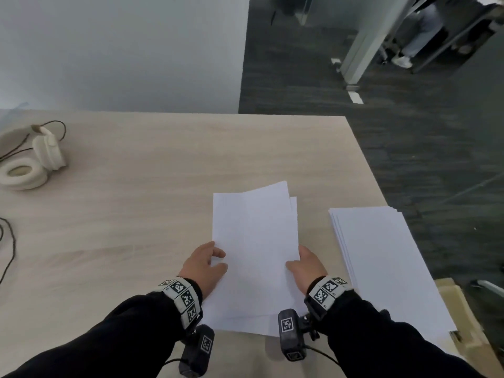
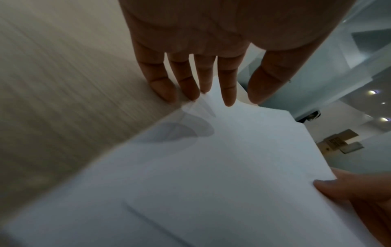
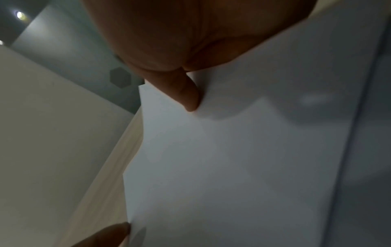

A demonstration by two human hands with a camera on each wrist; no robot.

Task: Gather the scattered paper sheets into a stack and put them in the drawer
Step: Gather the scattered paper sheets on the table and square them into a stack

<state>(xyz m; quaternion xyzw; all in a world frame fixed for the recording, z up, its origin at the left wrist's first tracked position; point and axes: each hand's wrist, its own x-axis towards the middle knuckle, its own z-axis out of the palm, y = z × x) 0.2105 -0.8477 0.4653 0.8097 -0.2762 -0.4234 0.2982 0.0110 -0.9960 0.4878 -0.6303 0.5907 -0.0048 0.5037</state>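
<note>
Pale wood tabletop (image 1: 163, 165) under both my hands, a bundle of paper sheets (image 1: 253, 241) held between them.

My left hand (image 1: 203, 266) has fingers (image 2: 186, 80) nearly straight against the bundle's left edge, thumb lying on top; my right hand (image 1: 306, 268) pinches the right edge, thumb (image 3: 182, 93) on top, its other fingers hidden. Both forearms reach forward side by side in black sleeves. The bundle sits near the tabletop's front edge, its sheets uneven. A second stack (image 1: 381, 263) overhangs the right edge; headphones (image 1: 30, 159) lie at the far left.
</note>
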